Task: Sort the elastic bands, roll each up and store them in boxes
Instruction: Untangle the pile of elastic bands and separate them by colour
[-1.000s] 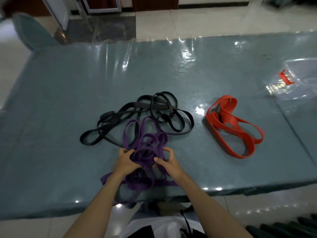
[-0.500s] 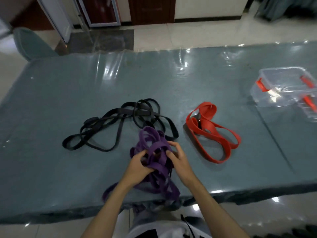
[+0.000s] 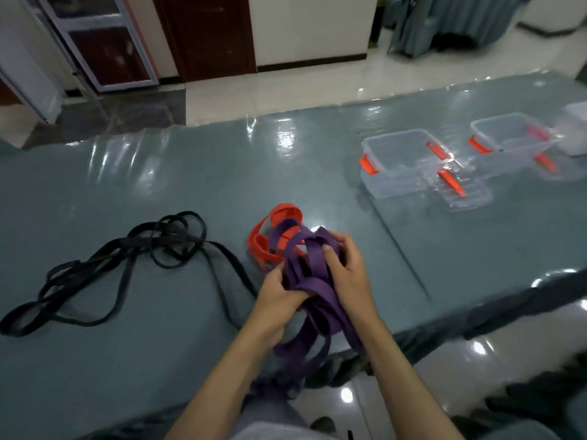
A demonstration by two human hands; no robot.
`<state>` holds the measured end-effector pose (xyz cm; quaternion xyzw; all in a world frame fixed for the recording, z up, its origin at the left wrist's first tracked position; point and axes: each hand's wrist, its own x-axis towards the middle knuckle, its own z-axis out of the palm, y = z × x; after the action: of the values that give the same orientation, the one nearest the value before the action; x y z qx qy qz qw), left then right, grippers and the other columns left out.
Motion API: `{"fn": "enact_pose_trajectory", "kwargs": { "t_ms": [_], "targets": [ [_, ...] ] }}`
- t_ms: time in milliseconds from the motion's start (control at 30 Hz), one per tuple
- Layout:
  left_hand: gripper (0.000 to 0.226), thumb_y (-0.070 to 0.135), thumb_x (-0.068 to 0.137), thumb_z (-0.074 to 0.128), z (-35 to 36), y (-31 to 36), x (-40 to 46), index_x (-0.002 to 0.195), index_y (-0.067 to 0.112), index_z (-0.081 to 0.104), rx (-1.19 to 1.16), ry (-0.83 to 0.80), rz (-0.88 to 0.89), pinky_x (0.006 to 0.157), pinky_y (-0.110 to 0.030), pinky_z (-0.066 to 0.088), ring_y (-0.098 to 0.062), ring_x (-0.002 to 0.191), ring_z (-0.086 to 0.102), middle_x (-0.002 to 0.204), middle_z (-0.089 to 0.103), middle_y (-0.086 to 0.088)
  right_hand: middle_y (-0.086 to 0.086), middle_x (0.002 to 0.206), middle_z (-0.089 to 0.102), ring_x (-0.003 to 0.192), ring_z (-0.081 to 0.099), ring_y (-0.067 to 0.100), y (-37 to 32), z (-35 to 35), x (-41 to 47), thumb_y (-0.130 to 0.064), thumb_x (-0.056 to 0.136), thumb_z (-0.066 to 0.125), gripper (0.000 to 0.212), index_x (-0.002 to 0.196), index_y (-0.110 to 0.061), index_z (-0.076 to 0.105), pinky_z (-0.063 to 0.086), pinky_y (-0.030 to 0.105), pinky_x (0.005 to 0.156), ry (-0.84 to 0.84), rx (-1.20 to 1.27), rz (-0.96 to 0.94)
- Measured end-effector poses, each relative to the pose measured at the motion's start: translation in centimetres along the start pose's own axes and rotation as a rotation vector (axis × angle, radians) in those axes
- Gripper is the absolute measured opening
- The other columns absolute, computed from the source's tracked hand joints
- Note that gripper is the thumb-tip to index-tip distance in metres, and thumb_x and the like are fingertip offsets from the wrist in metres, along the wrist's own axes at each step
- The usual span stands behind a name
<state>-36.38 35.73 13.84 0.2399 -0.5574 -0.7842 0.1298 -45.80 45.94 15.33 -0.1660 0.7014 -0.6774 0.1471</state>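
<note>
I hold a tangled bunch of purple elastic bands above the table's near edge, with loops hanging down past it. My left hand grips the bunch from the left and my right hand grips it from the right. Behind the bunch lies the orange-red band, partly hidden by the purple loops. The black bands sprawl on the table to the left. Two clear plastic boxes with orange latches stand at the far right: one box nearer, a second box beyond it.
A clear lid with an orange latch lies flat in front of the boxes. The table has a glossy grey-green cover. A white container sits at the right edge. Tiled floor, a door and draped chairs lie beyond.
Both hands have lifted the purple bunch off the table and carried it right, in front of the orange-red band. The view swung right, bringing both boxes into sight.
</note>
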Motion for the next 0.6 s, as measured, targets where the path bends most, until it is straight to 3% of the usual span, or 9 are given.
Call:
{"fn": "enact_pose_trajectory", "kwargs": {
  "t_ms": [100, 267, 333, 433, 533, 600],
  "targets": [
    [0.042, 0.000, 0.075, 0.076, 5.5, 0.6, 1.9, 0.113, 0.018, 0.077, -0.041, -0.074, 0.008, 0.079, -0.029, 0.062, -0.023, 0.100, 0.078, 0.112, 0.081, -0.011, -0.003, 0.117, 0.076, 0.110, 0.071, 0.016, -1.9, -4.6, 1.3, -0.026, 0.098, 0.060, 0.024, 0.121, -0.023, 0.067, 0.056, 0.038, 0.099, 0.111, 0.030, -0.011],
    [0.034, 0.010, 0.071, 0.076, 13.5, 1.8, 5.8, 0.097, 0.032, 0.078, 0.032, -0.146, 0.002, 0.076, -0.037, 0.058, -0.022, 0.088, 0.076, 0.101, 0.081, -0.011, -0.003, 0.112, 0.076, 0.102, 0.071, 0.012, -4.3, -11.7, 4.9, -0.008, 0.105, 0.056, 0.022, 0.116, -0.023, 0.067, 0.056, 0.030, 0.093, 0.223, 0.037, -0.074],
    [0.033, 0.013, 0.072, 0.075, 16.4, 2.1, 7.7, 0.099, 0.032, 0.075, 0.063, -0.174, -0.027, 0.069, -0.041, 0.057, -0.020, 0.079, 0.075, 0.097, 0.081, -0.006, 0.001, 0.113, 0.076, 0.102, 0.071, 0.017, -4.6, -14.4, 6.7, -0.008, 0.106, 0.054, 0.021, 0.117, -0.020, 0.068, 0.057, 0.035, 0.093, 0.247, 0.012, -0.076],
    [0.029, 0.016, 0.069, 0.076, 20.5, 2.3, 10.4, 0.095, 0.029, 0.075, 0.070, -0.202, -0.034, 0.057, -0.034, 0.051, -0.024, 0.067, 0.067, 0.085, 0.077, -0.003, 0.011, 0.116, 0.074, 0.103, 0.070, 0.025, -4.7, -18.2, 9.7, -0.009, 0.107, 0.054, 0.021, 0.123, -0.011, 0.066, 0.056, 0.047, 0.098, 0.276, -0.001, -0.075],
    [0.027, 0.013, 0.071, 0.075, 24.3, 2.2, 13.2, 0.091, 0.030, 0.077, 0.028, -0.224, -0.028, 0.070, -0.044, 0.051, -0.027, 0.075, 0.067, 0.086, 0.077, -0.005, 0.006, 0.115, 0.075, 0.100, 0.069, 0.016, -5.0, -21.7, 12.8, -0.011, 0.106, 0.055, 0.022, 0.125, -0.011, 0.067, 0.057, 0.043, 0.095, 0.290, -0.028, -0.081],
    [0.030, 0.013, 0.071, 0.076, 26.7, 2.1, 15.1, 0.099, 0.024, 0.076, 0.001, -0.235, -0.027, 0.072, -0.040, 0.054, -0.021, 0.078, 0.071, 0.089, 0.079, -0.005, 0.003, 0.116, 0.075, 0.104, 0.070, 0.016, -5.4, -23.8, 14.9, -0.018, 0.103, 0.056, 0.023, 0.122, -0.019, 0.069, 0.057, 0.040, 0.095, 0.288, -0.036, -0.084]
  ]
}}
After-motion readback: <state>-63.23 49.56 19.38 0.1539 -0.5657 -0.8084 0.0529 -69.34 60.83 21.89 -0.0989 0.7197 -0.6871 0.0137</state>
